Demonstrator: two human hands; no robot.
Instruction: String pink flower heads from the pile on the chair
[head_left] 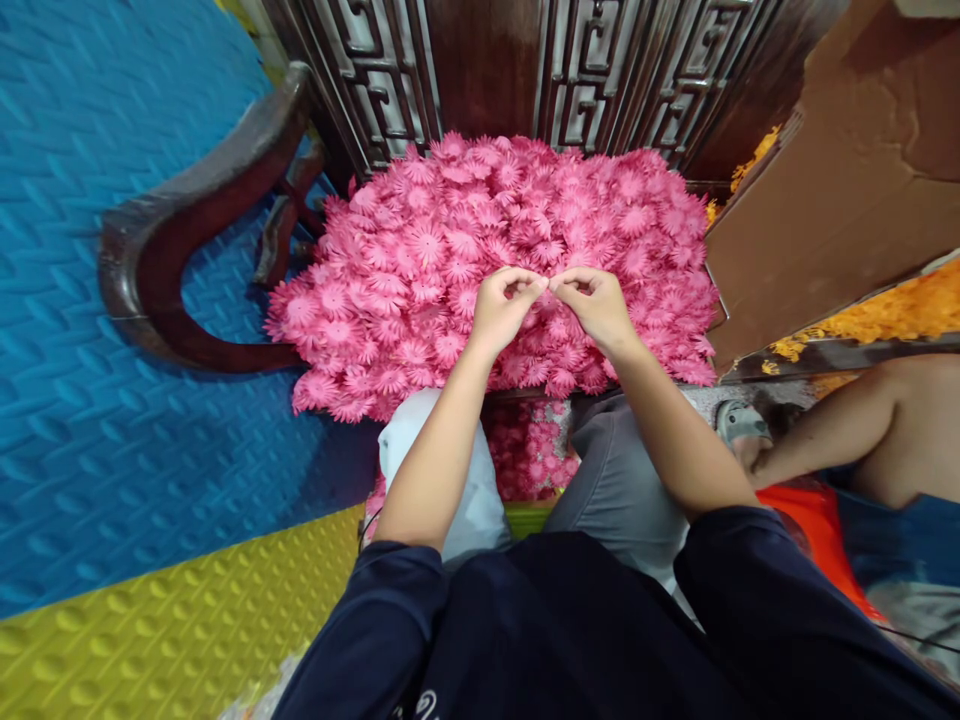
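A broad heap of pink artificial flower heads fills the middle of the view. Over its front half, my left hand and my right hand come together, fingertips nearly touching. Each has thumb and fingers pinched. Whatever lies between the fingertips, if anything, is too small to make out. The flower heads directly behind and below the hands are partly hidden by them.
Behind the heap stands a dark carved wooden panel. A curved wooden armrest is at left, a cardboard box at right with orange petals. Another person's bent leg is at the right edge.
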